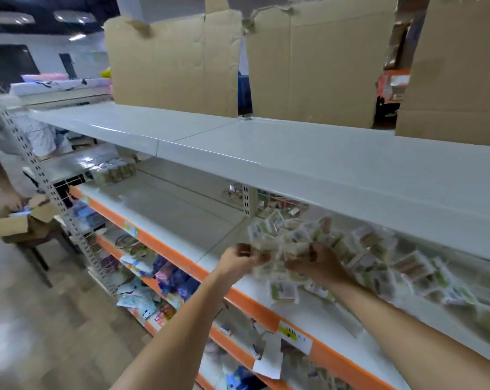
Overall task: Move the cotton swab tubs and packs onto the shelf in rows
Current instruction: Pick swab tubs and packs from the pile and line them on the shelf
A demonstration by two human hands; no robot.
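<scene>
Glossy metal shelf, clear-plastic packs

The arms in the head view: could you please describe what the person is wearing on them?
Nothing shows on them. Both forearms are bare as far as the frame's lower edge, with no sleeves, gloves, watch or bands visible. The left hand and right hand are bare too; motion blur hides any rings.

Both bare forearms stretch forward and up from the lower edge, converging toward the middle. The left hand is curled, fingers bent inward and pinching at blurred packets. The right hand sits just beside it, back of hand toward the camera, fingers wrapped into the same bunch.
</scene>
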